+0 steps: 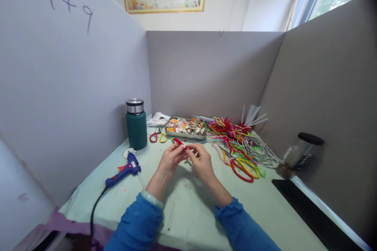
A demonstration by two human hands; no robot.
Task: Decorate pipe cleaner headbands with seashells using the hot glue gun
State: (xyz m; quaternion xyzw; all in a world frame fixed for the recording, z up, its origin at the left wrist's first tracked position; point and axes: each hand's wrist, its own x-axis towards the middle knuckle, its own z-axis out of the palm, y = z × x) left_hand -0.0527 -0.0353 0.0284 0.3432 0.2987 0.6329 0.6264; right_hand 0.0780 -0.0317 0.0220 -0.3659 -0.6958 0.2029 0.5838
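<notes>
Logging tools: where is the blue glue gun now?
In the head view, the blue glue gun is at the left of the table, in front of the green bottle and left of the left hand.

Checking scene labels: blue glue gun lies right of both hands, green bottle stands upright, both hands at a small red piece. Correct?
Wrong side: the head view shows the blue glue gun left of the left hand and right hand. The rest is right.

On the table (188, 213) lie glue gun (124, 173) left, scissors (232, 163) right, tray (188, 136) behind.
</notes>
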